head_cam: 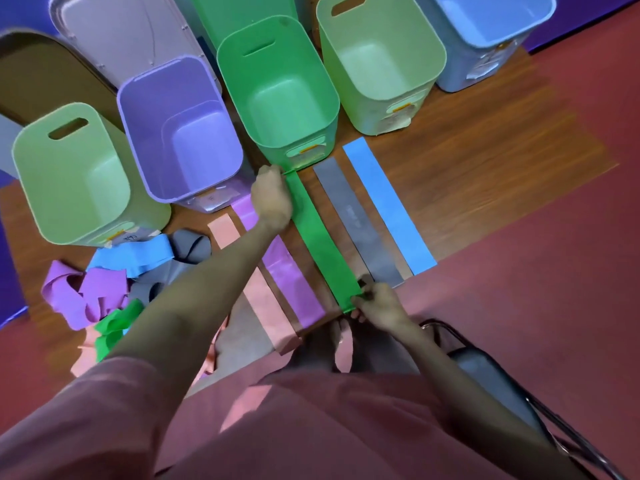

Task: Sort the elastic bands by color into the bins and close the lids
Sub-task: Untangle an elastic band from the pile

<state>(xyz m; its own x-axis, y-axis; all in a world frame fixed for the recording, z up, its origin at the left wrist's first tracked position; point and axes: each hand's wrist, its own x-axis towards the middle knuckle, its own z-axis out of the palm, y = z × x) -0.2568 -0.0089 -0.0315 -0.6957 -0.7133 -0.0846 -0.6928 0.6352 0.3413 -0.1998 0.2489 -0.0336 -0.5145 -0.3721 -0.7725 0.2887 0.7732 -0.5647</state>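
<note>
Fingers of both hands pinch the green band at its ends.
Left hand holds the far end, right hand the near table edge, apparently flattening it between purple band and grey band.

The wooden table carries open bins, flat bands and a tangled heap.
</note>
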